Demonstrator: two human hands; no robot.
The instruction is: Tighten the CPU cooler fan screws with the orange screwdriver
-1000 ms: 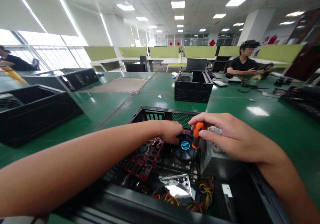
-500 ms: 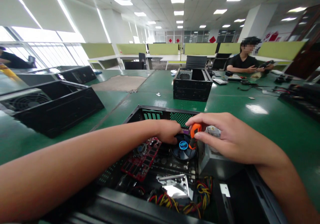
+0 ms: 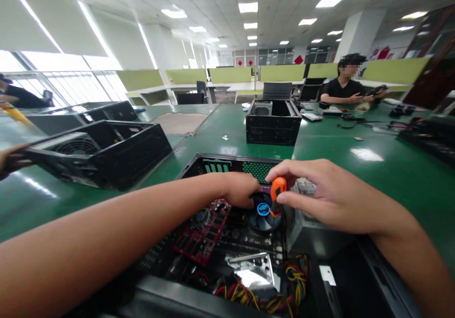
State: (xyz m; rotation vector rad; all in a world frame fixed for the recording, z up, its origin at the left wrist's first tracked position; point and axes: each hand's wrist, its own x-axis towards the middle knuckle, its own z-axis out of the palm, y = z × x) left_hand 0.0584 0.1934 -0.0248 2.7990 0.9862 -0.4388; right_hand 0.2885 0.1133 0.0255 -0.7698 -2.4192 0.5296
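Observation:
An open black computer case lies in front of me. My right hand grips the orange handle of a screwdriver from above, thumb and fingers closed around it. The screwdriver points down at the right side of a round black cooling fan with a blue centre label; its tip is hidden. My left hand is closed at the fan's upper left edge, its fingertips partly hidden. Left of the fan is a red circuit board, below my left forearm. A silvery power supply sits under my right hand.
A shiny metal bracket and coloured cables lie in the case's near part. Another person's hand touches a second case at left. A third case stands ahead on the green table. A co-worker sits at far right.
The neighbouring case at left has shifted right and away, and another person's hand now shows at its left end. My hands keep their places at the fan; the view has tilted slightly.

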